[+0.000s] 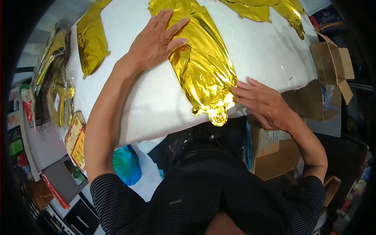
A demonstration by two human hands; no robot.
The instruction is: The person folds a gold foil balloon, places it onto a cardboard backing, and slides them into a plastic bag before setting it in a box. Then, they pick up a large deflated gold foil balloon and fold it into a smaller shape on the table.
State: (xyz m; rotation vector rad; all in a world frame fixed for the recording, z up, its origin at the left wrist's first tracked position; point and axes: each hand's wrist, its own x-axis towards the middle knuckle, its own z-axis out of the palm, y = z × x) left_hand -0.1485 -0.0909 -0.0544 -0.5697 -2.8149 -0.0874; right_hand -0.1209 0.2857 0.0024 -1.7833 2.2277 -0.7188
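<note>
A shiny gold foil piece (205,64), creased and flat, lies on the white padded surface (152,98), its lower end with a rounded tab near the front edge. My left hand (156,39) rests on its upper left part with fingers spread. At the foil's lower right edge is my right hand (264,102), its fingers slightly apart and the fingertips touching the foil. Neither hand grips anything visible. Another gold foil piece (92,39) lies at the upper left, and more gold foil (256,11) is spread at the upper right.
Clear bags with gold items (60,98) hang at the left edge, above printed cards (76,141). Open cardboard boxes (327,64) stand at the right, with another box (274,160) below the surface. A blue-green shiny item (127,164) lies below the front edge.
</note>
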